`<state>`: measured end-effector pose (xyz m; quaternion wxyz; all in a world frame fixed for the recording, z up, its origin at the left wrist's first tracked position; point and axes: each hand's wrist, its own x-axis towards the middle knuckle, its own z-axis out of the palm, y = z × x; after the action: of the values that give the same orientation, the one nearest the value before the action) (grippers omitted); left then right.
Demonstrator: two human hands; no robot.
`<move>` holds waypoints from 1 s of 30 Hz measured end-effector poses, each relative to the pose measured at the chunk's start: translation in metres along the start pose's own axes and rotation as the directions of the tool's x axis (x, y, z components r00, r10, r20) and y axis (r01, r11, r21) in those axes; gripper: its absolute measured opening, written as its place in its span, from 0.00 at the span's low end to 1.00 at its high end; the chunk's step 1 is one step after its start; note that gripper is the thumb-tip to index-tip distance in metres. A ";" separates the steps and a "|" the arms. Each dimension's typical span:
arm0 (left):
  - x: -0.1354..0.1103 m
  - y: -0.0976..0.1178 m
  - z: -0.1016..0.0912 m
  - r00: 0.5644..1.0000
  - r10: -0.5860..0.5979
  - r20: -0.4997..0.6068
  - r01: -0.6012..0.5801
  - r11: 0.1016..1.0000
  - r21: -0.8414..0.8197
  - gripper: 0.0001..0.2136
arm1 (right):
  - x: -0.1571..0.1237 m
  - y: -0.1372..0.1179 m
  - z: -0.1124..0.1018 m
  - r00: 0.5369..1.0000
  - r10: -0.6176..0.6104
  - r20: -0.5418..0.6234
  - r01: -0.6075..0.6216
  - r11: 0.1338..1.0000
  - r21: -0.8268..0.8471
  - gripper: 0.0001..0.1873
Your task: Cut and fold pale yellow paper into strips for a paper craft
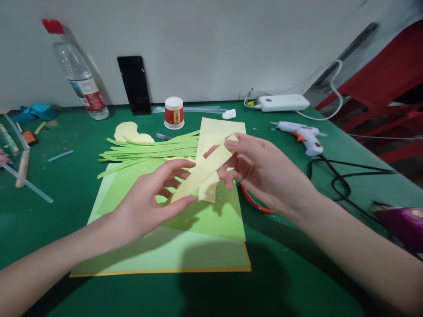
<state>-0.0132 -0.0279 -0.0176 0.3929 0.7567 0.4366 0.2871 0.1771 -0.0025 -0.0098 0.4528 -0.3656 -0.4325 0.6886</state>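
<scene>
A pale yellow paper strip (pixel 205 165) slants above the stacked sheets. My right hand (pixel 256 160) pinches its upper end between thumb and fingers. My left hand (pixel 148 198) is curled around the lower end, with the thumb below and the fingers above and behind. Under the strip lies a larger piece of pale yellow paper (pixel 220 127), partly covered by my hands. Beneath are a bright green sheet (pixel 211 224) and a light green sheet (pixel 139 257) with an orange edge. Narrow green paper strips (pixel 155 149) lie fanned out beyond my left hand.
Rounded yellow paper cutouts (pixel 127 131), a red-and-white paper cup (pixel 174 113), a phone (pixel 135 86) and a bottle (pixel 84 83) stand or lie toward the wall. A glue gun (pixel 304 135) with a black cord and red scissor handles (pixel 256 203) are on the right.
</scene>
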 end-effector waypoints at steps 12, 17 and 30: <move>0.000 0.003 -0.001 0.995 -0.084 0.050 0.094 0.964 -0.247 0.11 | -0.011 0.008 0.009 0.979 -0.027 0.200 0.068 0.977 -0.202 0.11; -0.001 0.005 -0.003 0.994 -0.070 0.088 0.082 0.988 -0.129 0.11 | -0.009 0.009 0.012 0.981 -0.018 0.192 0.077 0.949 -0.306 0.08; -0.001 0.007 -0.002 0.989 -0.071 0.132 0.079 0.995 -0.057 0.10 | -0.010 0.011 0.011 0.978 -0.077 0.191 0.152 0.895 -0.419 0.08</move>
<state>-0.0127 -0.0299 -0.0109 0.4543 0.7442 0.4291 0.2359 0.1666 -0.0169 -0.0153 0.3619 -0.3706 -0.6321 0.5763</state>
